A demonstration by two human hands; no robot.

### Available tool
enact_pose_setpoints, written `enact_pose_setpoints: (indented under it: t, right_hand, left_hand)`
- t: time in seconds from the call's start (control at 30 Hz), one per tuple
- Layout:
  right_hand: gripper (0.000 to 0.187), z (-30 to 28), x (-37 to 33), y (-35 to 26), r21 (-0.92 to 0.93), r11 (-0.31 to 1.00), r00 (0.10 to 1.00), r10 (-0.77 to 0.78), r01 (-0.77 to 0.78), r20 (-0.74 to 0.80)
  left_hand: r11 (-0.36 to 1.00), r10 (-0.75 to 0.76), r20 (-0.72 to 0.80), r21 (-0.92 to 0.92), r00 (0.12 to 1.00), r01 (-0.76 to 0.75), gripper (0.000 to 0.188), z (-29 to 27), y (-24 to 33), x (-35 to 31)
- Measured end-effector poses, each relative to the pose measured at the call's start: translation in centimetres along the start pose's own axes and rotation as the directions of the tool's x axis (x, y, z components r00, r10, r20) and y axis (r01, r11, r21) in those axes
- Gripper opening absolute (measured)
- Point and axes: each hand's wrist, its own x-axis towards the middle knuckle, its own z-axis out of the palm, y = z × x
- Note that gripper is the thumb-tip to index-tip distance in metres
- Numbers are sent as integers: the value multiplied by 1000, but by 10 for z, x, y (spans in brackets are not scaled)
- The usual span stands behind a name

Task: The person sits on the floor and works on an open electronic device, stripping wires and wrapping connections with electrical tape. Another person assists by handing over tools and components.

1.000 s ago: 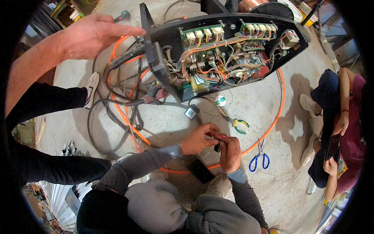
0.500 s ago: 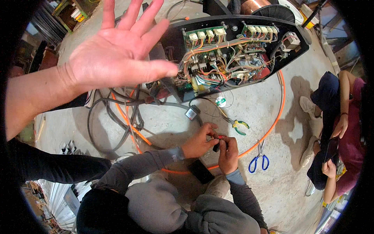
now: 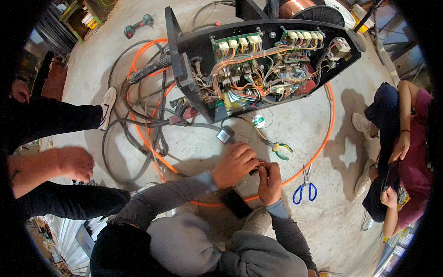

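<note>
My left hand (image 3: 235,165) and my right hand (image 3: 270,183) are brought together above the floor, fingers closed in a pinch. Between their fingertips is a small dark piece (image 3: 253,172) with a bit of red beside it; the fingers cover most of it, so its kind is unclear. Just beyond my left hand lies a black block with a white label (image 3: 224,135) on a cable. Pliers (image 3: 281,150) with green and yellow handles rest past my right hand, and blue-handled scissors (image 3: 305,190) lie to its right. A flat black phone-like slab (image 3: 236,204) is below my hands.
An opened black machine housing (image 3: 272,74) full of boards and wires stands ahead. Orange hose (image 3: 333,115) and dark cables (image 3: 108,152) loop over the floor. A cordless drill (image 3: 138,27) lies far left. Co-workers' arms are at left (image 3: 50,166) and right (image 3: 404,138).
The co-worker's open hand at upper left has drawn back to the lower left and curled, uncovering the drill and the housing's left end. My hands stay together; the left one has turned slightly.
</note>
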Motion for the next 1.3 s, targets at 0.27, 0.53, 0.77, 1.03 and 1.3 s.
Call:
enact_pose_setpoints:
  t: [0.27, 0.53, 0.77, 1.03, 1.3]
  right_hand:
    - [9, -5, 5, -7, -34, 999, 1000, 26, -27, -11]
    - [17, 7, -2, -3, 243, 966, 992, 111, -92, -68]
    - [25, 7, -4, 12, 54, 991, 992, 123, -121, -40]
    - [17, 6, 2, 17, 56, 997, 989, 64, -57, -131]
    - [14, 8, -5, 23, 216, 960, 975, 202, -180, -88]
  left_hand:
    - [983, 100, 45, 153, 994, -106, 21, 9, -3, 4]
    - [964, 126, 134, 218, 983, -154, 23, 15, -13, 11]
    - [989, 72, 287, 103, 955, -106, 29, -4, -7, 22]
    - [998, 54, 204, 23, 977, -60, 24, -1, -6, 23]
    - [994, 105, 151, 16, 983, -108, 24, -8, -5, 29]
